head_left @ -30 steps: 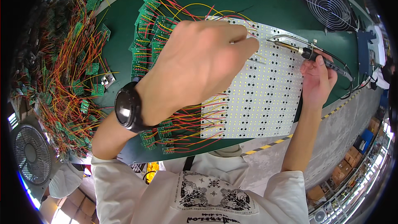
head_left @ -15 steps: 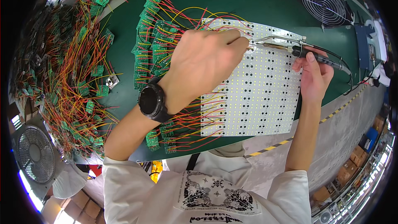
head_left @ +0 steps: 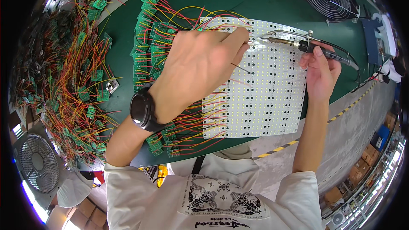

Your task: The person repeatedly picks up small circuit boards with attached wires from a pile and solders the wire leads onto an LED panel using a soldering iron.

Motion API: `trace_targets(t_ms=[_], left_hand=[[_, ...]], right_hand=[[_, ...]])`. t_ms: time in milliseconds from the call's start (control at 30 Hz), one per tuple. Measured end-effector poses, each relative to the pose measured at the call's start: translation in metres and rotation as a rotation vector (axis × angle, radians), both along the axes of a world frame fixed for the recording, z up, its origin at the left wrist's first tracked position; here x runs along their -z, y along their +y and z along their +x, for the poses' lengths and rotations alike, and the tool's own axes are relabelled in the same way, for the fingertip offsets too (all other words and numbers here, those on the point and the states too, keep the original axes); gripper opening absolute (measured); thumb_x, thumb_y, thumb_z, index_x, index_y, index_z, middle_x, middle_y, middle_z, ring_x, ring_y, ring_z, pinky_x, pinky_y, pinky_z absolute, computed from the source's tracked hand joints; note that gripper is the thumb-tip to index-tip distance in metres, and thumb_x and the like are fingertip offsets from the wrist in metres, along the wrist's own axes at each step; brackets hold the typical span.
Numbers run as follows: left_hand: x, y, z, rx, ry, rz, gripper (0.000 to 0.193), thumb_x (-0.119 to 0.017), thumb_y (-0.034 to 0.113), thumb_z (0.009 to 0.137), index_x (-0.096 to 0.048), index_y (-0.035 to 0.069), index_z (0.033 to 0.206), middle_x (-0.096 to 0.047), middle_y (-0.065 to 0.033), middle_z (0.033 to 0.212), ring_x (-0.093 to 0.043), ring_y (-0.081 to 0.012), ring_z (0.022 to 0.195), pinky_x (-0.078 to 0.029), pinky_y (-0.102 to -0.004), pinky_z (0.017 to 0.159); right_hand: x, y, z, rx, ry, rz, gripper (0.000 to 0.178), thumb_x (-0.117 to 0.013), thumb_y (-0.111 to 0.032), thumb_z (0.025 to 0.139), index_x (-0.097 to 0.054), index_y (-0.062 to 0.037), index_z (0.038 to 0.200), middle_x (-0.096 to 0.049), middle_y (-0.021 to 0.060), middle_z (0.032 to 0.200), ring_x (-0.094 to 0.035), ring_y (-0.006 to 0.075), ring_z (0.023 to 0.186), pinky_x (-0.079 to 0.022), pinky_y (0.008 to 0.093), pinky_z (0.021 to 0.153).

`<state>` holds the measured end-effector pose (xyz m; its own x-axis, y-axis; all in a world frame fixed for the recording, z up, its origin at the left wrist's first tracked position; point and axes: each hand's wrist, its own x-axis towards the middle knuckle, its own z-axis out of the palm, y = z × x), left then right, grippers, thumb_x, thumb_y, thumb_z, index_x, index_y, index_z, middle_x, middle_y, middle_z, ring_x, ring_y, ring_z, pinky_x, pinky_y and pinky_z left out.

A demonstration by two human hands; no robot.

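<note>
My left hand point(head_left: 200, 59), with a black watch point(head_left: 142, 110) on its wrist, is over the upper left of a white LED panel point(head_left: 268, 102). Its thumb and forefinger are pinched together; what they hold is too small to tell. A thin dark rod or wire point(head_left: 243, 68) sticks out from beneath this hand. In my right hand point(head_left: 321, 70) is a soldering iron point(head_left: 313, 51) with a thin metal tube along it. The iron's tip points left, just above the panel, a short gap from my left fingertips. Green circuit boards point(head_left: 142, 38) with red and yellow wires lie along the panel's left side.
A big heap of wired circuit boards point(head_left: 68, 81) covers the far left. A black fan with a wire guard point(head_left: 328, 0) stands at the back right, near a blue box point(head_left: 372, 42). Another fan point(head_left: 39, 162) is at the lower left.
The soldering iron's tip has drawn slightly right of my left fingertips, widening the gap. The thin dark rod or wire under my left hand has come into sight. The whole view has shifted slightly.
</note>
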<state>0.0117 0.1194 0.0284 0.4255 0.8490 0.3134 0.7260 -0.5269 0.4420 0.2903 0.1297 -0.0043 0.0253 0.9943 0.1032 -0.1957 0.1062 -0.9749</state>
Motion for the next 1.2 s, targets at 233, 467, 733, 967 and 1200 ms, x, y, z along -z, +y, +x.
trace_targets(t_ms=[233,467,733,967,1200], left_hand=[[0.009,0.006,-0.001,0.023,-0.028,0.082,0.006,-0.07,0.01,0.079,-0.066,0.008,0.083,-0.064,-0.0047,0.077,-0.062,-0.0263,0.059,-0.048,-0.0352,0.049],[0.014,0.006,0.001,0.018,0.021,0.084,0.007,-0.07,0.01,0.078,-0.065,0.008,0.081,-0.062,-0.003,0.076,-0.061,-0.0258,0.059,-0.048,-0.0349,0.049],[0.016,0.007,0.001,0.021,0.031,0.117,0.006,-0.07,0.01,0.077,-0.065,0.008,0.081,-0.061,-0.0031,0.076,-0.061,-0.0256,0.058,-0.047,-0.0349,0.048],[0.016,0.007,0.002,0.02,0.032,0.124,0.006,-0.07,0.01,0.078,-0.065,0.008,0.081,-0.061,-0.003,0.076,-0.06,-0.0257,0.057,-0.046,-0.0351,0.047],[0.016,0.007,0.001,0.025,0.034,0.126,0.006,-0.07,0.01,0.077,-0.065,0.008,0.081,-0.06,-0.0033,0.075,-0.06,-0.0258,0.058,-0.046,-0.0351,0.047]], right_hand=[[0.001,-0.001,-0.002,0.004,-0.057,0.029,0.023,-0.062,-0.004,0.09,-0.062,0.0095,0.108,-0.067,0.0148,0.077,-0.063,0.0196,0.06,-0.048,0.0291,0.055],[0.003,-0.001,-0.001,-0.039,-0.091,0.041,0.023,-0.064,-0.004,0.09,-0.062,0.0096,0.108,-0.068,0.0153,0.084,-0.064,0.0197,0.061,-0.05,0.0284,0.055],[0.002,-0.001,-0.003,-0.059,-0.106,0.05,0.023,-0.064,-0.004,0.09,-0.062,0.0097,0.108,-0.068,0.0157,0.086,-0.064,0.0193,0.062,-0.05,0.0281,0.056],[0.0,-0.001,-0.002,-0.076,-0.139,0.051,0.023,-0.064,-0.005,0.09,-0.062,0.0102,0.107,-0.067,0.0156,0.084,-0.064,0.0191,0.062,-0.05,0.0279,0.056],[0.001,-0.001,-0.002,-0.077,-0.151,0.045,0.023,-0.064,-0.005,0.09,-0.062,0.0099,0.107,-0.067,0.0153,0.081,-0.064,0.0188,0.062,-0.05,0.0272,0.056]])
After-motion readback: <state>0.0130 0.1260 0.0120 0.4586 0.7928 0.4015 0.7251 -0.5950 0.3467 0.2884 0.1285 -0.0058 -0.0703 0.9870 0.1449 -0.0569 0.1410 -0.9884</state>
